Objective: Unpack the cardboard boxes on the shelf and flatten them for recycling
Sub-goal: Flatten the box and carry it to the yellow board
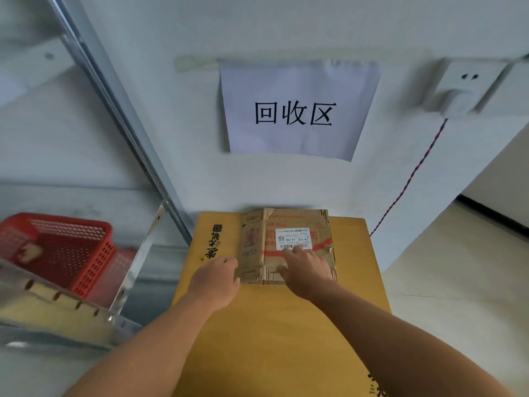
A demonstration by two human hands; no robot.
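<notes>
flattened brown box (289, 245), atop yellow cardboard (274, 333)

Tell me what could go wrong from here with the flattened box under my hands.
1. The flattened brown box has crumpled, lifted edges. Once the right hand stops pressing and the left hand leaves its edge, it may spring open.
2. The twisted cord drops beside the yellow cardboard; shoving the stack could snag it.

View: one head-worn wide-angle camera (straight lines bow at the edges).
Facing: forward and down, toward the far wall (286, 32).
Nearness: close; yellow cardboard sheet (274, 339) fills near centre, shelf (57, 308) at left.
</notes>
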